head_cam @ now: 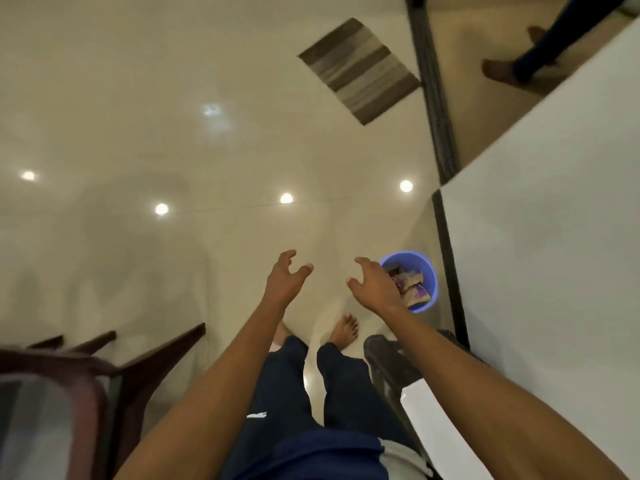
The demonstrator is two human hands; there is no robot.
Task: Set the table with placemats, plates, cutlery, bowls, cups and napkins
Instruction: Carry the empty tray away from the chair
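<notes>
The shiny floor [138,133] is lying wide and bare ahead. The white table [540,237] is running along the right, its dark edge close by. A striped mat [358,71] is lying far off on the floor. A chair [104,368] is cut off at the left. A blue bin [420,278] is partly hiding behind the right hand [375,285]. The left hand [285,278] is beside it, apart; both are loose, holding nothing.

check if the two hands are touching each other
Apart. The head view shows bare floor between the left hand and the right hand; both are empty, with fingers loosely curled.
</notes>
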